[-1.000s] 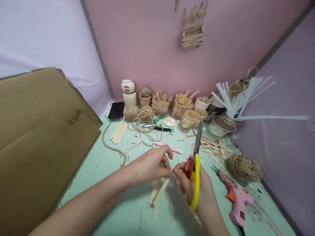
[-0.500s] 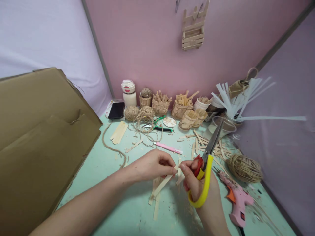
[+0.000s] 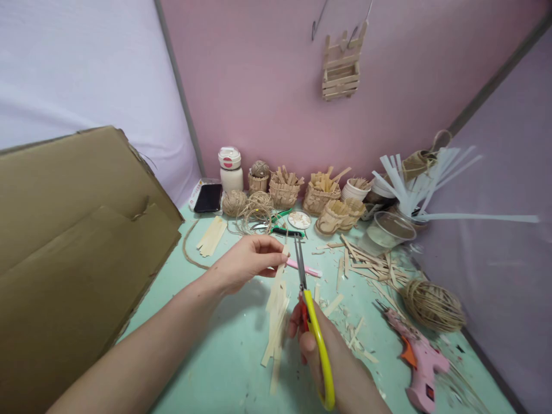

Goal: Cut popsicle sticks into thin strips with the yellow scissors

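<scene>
Between its thumb and fingers, my left hand (image 3: 254, 257) pinches a thin wooden strip (image 3: 281, 269) that slants down toward the table. My right hand (image 3: 317, 339) grips a pair of scissors (image 3: 304, 282) with red and yellow handles. The scissors' blades point away from me, just right of the strip and apart from it. Below my hands lies a loose bunch of pale wooden strips (image 3: 273, 330). A pink craft knife (image 3: 308, 268) rests on the table behind the scissors, partly covered by the blades.
A pink glue gun (image 3: 420, 356) and a twine ball (image 3: 433, 305) lie at right, near scattered sticks (image 3: 371, 261). Stick-filled baskets (image 3: 321, 195), green-handled pliers (image 3: 287, 232) and a phone (image 3: 208, 198) sit at the back. A cardboard sheet (image 3: 81, 247) stands at left.
My left hand has moved up and left with a strip. My right hand has let the scissors swing upright and drawn back left, apart from my left hand. The view has tilted slightly.
</scene>
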The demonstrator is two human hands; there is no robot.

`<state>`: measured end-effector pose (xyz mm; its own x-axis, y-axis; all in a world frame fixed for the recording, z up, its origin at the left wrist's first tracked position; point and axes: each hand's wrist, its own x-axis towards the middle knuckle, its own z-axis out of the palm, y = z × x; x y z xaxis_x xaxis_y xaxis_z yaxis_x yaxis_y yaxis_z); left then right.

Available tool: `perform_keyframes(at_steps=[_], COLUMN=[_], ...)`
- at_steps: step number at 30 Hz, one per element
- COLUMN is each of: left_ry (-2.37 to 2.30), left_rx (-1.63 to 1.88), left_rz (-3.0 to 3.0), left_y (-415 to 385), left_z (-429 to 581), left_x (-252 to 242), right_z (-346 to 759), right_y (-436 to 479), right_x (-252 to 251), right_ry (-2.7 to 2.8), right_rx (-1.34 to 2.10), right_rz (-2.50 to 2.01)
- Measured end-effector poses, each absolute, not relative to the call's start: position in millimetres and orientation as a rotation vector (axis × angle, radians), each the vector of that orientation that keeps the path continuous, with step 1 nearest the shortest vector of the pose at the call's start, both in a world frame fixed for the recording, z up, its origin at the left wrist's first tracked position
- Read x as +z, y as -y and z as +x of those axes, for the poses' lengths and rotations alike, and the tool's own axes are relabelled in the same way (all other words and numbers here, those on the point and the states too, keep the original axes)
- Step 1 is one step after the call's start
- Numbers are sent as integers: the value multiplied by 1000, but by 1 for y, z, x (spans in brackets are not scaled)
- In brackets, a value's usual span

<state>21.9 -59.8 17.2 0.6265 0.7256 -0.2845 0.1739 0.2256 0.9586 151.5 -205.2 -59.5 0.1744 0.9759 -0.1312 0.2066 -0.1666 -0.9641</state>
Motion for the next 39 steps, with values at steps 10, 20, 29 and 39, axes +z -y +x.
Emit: perform_keyframes(at_steps=[10,20,29,39], left_ry=[-859,-806,-807,-798], left_rx=[399,375,368,373], left_rz=[1355,1357,1320,1317], left_y=[65,65,67,67], left_z=[27,27,29,29], left_x=[12,7,4,2], right_z=[152,147,149,150], right_y=[207,205,205,209], right_x=[-62,-63,-68,-62], right_ry=[1280,1210,1220,1295], right_rx=[1169,1100,1101,1079], right_rz=[-1592,-1663,-1645,-1619])
